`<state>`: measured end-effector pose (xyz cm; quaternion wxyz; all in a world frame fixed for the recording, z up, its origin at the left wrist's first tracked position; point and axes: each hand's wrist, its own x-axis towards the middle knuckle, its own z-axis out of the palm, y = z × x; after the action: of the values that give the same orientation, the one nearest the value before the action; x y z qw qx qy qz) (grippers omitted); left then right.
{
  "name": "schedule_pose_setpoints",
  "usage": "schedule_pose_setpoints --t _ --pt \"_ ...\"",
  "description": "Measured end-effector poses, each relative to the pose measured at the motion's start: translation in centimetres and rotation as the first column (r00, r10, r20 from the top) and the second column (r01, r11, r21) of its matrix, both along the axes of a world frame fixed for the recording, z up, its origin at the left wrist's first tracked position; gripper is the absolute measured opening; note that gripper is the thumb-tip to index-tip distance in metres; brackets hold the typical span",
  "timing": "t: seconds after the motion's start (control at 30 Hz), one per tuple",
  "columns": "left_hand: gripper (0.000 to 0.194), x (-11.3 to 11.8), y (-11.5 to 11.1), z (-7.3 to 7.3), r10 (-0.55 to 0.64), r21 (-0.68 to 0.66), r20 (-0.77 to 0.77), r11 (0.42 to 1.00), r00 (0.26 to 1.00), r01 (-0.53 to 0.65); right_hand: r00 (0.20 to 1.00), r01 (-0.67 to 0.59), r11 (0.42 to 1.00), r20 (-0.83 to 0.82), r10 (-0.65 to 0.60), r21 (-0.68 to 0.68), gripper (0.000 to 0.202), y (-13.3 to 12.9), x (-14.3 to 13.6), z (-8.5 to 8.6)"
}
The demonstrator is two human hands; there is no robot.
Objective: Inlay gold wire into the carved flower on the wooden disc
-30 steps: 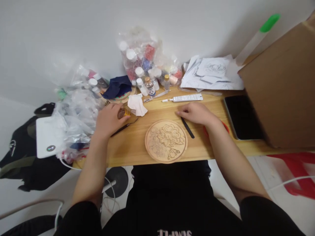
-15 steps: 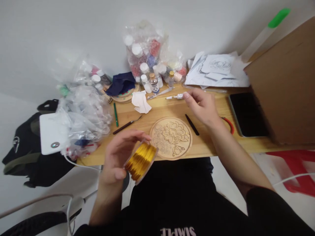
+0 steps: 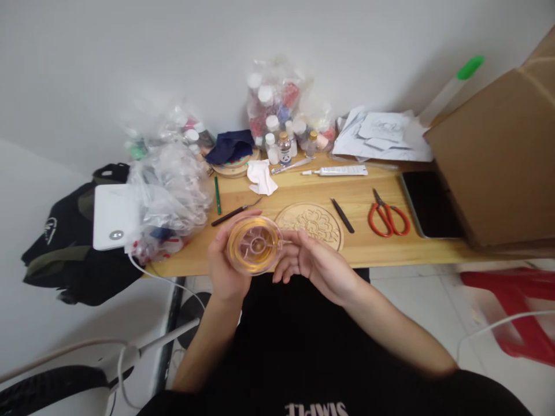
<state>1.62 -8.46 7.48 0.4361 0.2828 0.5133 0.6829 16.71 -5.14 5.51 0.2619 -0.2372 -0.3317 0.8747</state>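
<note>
My left hand [image 3: 226,257] is wrapped round a clear plastic spool [image 3: 255,245] wound with gold cord, its round end turned up toward me. Against the spool's right rim are the fingertips of my right hand [image 3: 314,260]; its fingers are loosely bent and apart, and whether they pinch a strand is too small to tell. Partly behind both hands lies a round wooden board [image 3: 321,222] with a flower outline in gold line. A tube of glue [image 3: 340,171] lies on the table beyond it. Black tweezers [image 3: 342,215] rest just right of the board.
Red-handled scissors [image 3: 387,219] and a black tablet [image 3: 429,205] lie to the right, beside a cardboard box [image 3: 494,156]. A dark-handled tool [image 3: 234,214], a green pen [image 3: 217,195] and white tissue [image 3: 261,177] lie left. Bagged bottles [image 3: 277,107] and papers [image 3: 384,136] line the wall.
The glue tube has been let go onto the table. My right hand has come down and left to the spool. The spool has been tipped so its end faces up.
</note>
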Motion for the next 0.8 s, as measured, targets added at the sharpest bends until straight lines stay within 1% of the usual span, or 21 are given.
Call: schedule_pose_setpoints --t 0.03,0.1,0.17,0.2,0.23,0.3,0.37,0.4,0.47,0.53,0.63,0.77,0.8 --pt "0.045 0.0 -0.3 0.0 -0.028 0.005 0.021 1.000 0.999 0.028 0.998 0.049 0.999 0.025 -0.050 0.021 0.050 -0.3 0.0 0.0" --pt "0.045 0.0 -0.9 0.2 -0.106 0.038 0.078 0.994 0.991 0.103 0.985 0.146 0.983 0.078 -0.155 0.116 0.041 -1.0 0.1 0.1" --pt "0.044 0.0 -1.4 0.4 -0.205 0.064 0.166 0.978 0.965 0.197 0.957 0.233 0.933 0.107 -0.270 0.273 0.034 -1.9 0.2 0.1" --pt "0.043 0.0 -1.7 0.4 -0.247 0.069 0.209 0.969 0.946 0.238 0.937 0.272 0.887 0.107 -0.333 0.374 0.032 -2.3 0.2 0.2" --pt "0.042 0.1 -1.9 0.5 -0.277 0.076 0.244 0.961 0.930 0.266 0.914 0.303 0.822 0.098 -0.394 0.483 0.031 -2.7 0.2 0.3" --pt "0.043 0.2 -2.2 0.5 -0.324 0.095 0.297 0.946 0.898 0.310 0.868 0.319 0.650 0.063 -0.493 0.689 0.030 -3.2 0.3 0.7" --pt "0.043 0.4 -2.5 0.4 -0.359 0.117 0.340 0.933 0.869 0.339 0.838 0.271 0.470 0.035 -0.545 0.840 0.032 -3.4 0.3 1.2" --pt "0.042 0.5 -2.6 0.4 -0.376 0.123 0.361 0.926 0.853 0.356 0.828 0.240 0.389 0.022 -0.560 0.889 0.034 -3.4 0.4 1.5" --pt "0.039 0.6 -2.8 0.4 -0.392 0.130 0.392 0.919 0.832 0.372 0.818 0.182 0.264 0.003 -0.576 0.947 0.035 -3.2 0.7 2.3" --pt "0.038 0.7 -3.0 0.6 -0.390 0.138 0.407 0.920 0.826 0.367 0.823 0.132 0.173 -0.011 -0.568 0.976 0.031 -2.9 1.0 3.0" --pt "0.036 0.9 -3.3 0.9 -0.382 0.142 0.406 0.924 0.830 0.355 0.846 0.052 0.069 -0.007 -0.534 0.996 0.022 -2.4 1.7 3.9" --pt "0.033 1.3 -3.6 1.3 -0.381 0.157 0.320 0.924 0.868 0.347 0.875 -0.047 -0.069 0.007 -0.485 0.996 0.014 -1.7 3.0 4.4" --pt "0.033 1.5 -3.6 1.4 -0.378 0.158 0.301 0.925 0.876 0.345 0.879 -0.071 -0.111 0.009 -0.477 0.991 0.014 -1.5 3.3 4.4"
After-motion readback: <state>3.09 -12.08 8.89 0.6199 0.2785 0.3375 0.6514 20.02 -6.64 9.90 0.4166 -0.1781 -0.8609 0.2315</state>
